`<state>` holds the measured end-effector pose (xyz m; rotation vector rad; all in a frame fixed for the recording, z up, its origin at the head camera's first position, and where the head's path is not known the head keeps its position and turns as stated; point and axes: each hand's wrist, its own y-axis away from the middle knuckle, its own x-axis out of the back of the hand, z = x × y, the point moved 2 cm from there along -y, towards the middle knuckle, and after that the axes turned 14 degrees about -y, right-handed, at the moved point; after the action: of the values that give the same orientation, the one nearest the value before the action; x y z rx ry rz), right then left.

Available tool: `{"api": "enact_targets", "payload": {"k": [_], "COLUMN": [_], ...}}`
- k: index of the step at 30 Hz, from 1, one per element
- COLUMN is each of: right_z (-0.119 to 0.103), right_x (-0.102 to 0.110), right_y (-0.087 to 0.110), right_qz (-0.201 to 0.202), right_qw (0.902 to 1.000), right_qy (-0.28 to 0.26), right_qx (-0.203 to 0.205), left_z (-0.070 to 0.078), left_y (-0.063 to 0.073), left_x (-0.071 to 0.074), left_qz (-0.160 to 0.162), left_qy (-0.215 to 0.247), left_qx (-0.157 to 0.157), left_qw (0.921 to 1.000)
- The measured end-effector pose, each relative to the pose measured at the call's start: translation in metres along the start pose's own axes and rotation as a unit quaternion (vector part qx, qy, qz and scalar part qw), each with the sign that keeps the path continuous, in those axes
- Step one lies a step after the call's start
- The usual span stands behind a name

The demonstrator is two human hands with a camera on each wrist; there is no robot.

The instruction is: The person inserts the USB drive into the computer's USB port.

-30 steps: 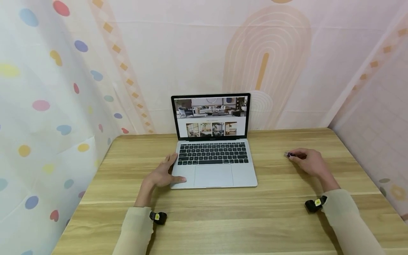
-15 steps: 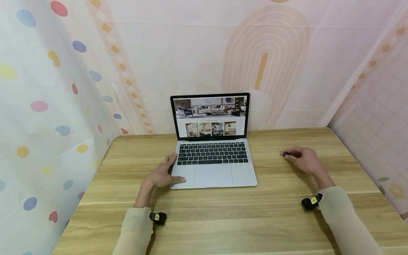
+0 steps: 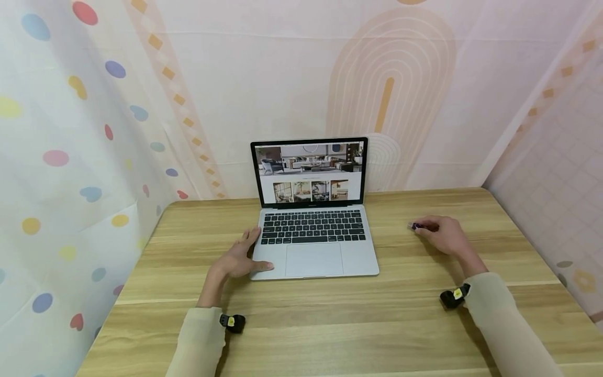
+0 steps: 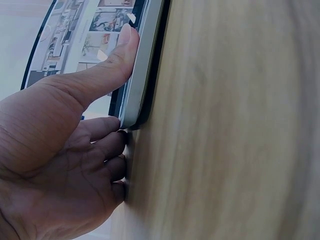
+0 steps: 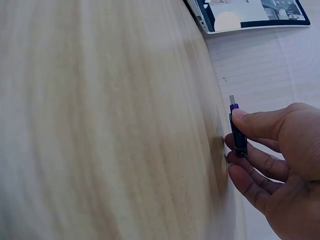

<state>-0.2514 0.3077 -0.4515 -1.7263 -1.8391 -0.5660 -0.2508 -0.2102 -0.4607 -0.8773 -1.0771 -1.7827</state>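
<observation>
An open silver laptop (image 3: pixel 314 259) stands on the wooden table, its screen lit with pictures of rooms. My left hand (image 3: pixel 239 259) holds its left front side, the thumb (image 4: pixel 117 62) lying on top beside the trackpad and the other fingers along the side edge. Some way to the right of the laptop, my right hand (image 3: pixel 443 234) pinches a USB flash drive (image 5: pixel 239 135) between thumb and fingers. The drive is dark with a purple part, and its bare metal plug (image 5: pixel 231 99) points toward the laptop. A gap of table lies between plug and laptop.
The wooden table (image 3: pixel 330 324) reaches back to a patterned curtain (image 3: pixel 282 78), close behind the laptop screen. More curtain hangs at the left and right sides. Each wrist wears a small black camera (image 3: pixel 234 323) below a light sleeve.
My right hand has moved left toward the laptop with the USB flash drive. The left hand keeps its hold on the laptop, and the whole head view has shifted slightly.
</observation>
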Motion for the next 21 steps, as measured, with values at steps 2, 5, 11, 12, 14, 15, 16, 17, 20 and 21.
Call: {"api": "enact_targets", "payload": {"k": [2, 5, 11, 12, 14, 15, 16, 17, 20, 21], "right_z": [-0.0011, -0.0023, -0.0039, -0.0043, -0.0044, -0.0048, -0.0051, -0.0057, -0.0066, -0.0070], "right_x": [-0.0007, -0.0018, -0.0041, -0.0044, -0.0049, -0.0052, -0.0055, -0.0058, -0.0066, -0.0069], "right_y": [-0.0008, -0.0020, -0.0041, -0.0044, -0.0055, -0.0059, -0.0062, -0.0064, -0.0076, -0.0080], "right_qz": [0.000, -0.001, -0.005, -0.005, -0.005, -0.006, -0.007, -0.008, -0.009, -0.010], "right_qw": [1.0000, 1.0000, 0.9999, 0.9999, 1.0000, 1.0000, 0.9999, 0.9999, 0.9999, 0.9999], "right_qy": [-0.002, -0.006, -0.009, -0.008, -0.007, -0.008, -0.008, -0.009, -0.009, -0.009], "right_qx": [-0.002, -0.006, -0.005, -0.004, -0.002, -0.003, -0.003, -0.004, -0.006, -0.007], "left_z": [0.0001, 0.0003, 0.0003, 0.0002, 0.0002, 0.0002, 0.0001, 0.0000, -0.0001, -0.0002], "left_y": [-0.0001, -0.0001, 0.0002, 0.0002, 0.0000, 0.0000, -0.0001, -0.0002, -0.0004, -0.0004], "left_x": [0.0001, 0.0003, 0.0004, 0.0004, 0.0004, 0.0003, 0.0003, 0.0003, 0.0004, 0.0004], "left_qz": [-0.001, -0.003, -0.002, -0.002, -0.002, -0.002, -0.001, -0.001, -0.002, -0.002], "left_qy": [0.001, 0.002, 0.002, 0.002, 0.002, 0.001, 0.001, 0.000, -0.002, -0.003], "left_qx": [0.001, 0.002, 0.002, 0.001, 0.000, 0.000, -0.001, -0.001, -0.001, 0.000], "left_qw": [1.0000, 1.0000, 1.0000, 1.0000, 1.0000, 1.0000, 1.0000, 1.0000, 1.0000, 1.0000]}}
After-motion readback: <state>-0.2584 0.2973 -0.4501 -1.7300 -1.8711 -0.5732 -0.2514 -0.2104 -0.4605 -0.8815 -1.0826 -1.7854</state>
